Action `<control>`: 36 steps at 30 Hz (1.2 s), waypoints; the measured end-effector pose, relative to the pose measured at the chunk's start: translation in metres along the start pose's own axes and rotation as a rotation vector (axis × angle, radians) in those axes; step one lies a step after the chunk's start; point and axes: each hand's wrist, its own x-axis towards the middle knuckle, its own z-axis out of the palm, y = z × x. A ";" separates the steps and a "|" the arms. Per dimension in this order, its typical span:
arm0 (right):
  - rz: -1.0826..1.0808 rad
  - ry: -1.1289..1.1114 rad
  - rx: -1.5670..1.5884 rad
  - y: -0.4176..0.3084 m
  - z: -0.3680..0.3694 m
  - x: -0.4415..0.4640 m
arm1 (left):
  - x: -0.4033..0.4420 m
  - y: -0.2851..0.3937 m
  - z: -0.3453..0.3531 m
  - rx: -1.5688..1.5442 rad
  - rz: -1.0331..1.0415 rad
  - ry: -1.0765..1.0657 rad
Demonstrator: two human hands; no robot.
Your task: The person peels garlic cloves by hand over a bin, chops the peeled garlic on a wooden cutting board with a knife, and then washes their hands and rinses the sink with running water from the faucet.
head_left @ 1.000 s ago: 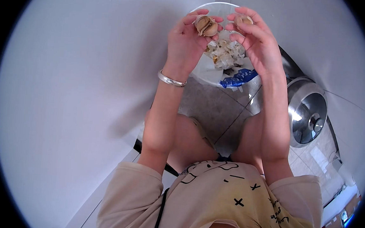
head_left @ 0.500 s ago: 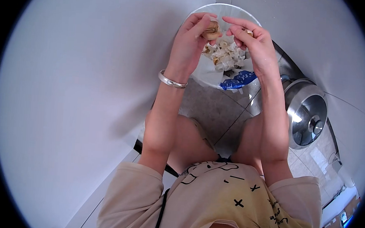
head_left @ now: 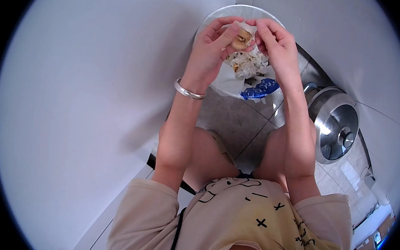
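Note:
My left hand (head_left: 206,55), with a silver bangle (head_left: 189,89) on its wrist, is closed around a partly opened garlic bulb (head_left: 241,39). Close to the bulb's right side, my right hand (head_left: 278,47) has its thumb and fingers pinched; what lies between them is hidden. Both hands are over a round white bin (head_left: 226,83) with a liner. Crumpled pale peels (head_left: 249,65) lie inside it, beside a blue printed piece of plastic (head_left: 260,89).
A steel pot (head_left: 319,102) with a glass lid (head_left: 337,127) stands on the tiled floor (head_left: 227,115) to the right. A pale wall (head_left: 84,96) runs along the left. Boxes (head_left: 366,248) show at the lower right.
The left hand has brought the bulb rightward and turned it. My right hand has moved in towards the bulb and closed its fingers; the piece seen in it earlier is now hidden.

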 end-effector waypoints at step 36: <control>0.736 -0.048 0.426 -0.088 0.001 -0.035 | -0.087 0.102 0.088 0.020 -0.005 0.378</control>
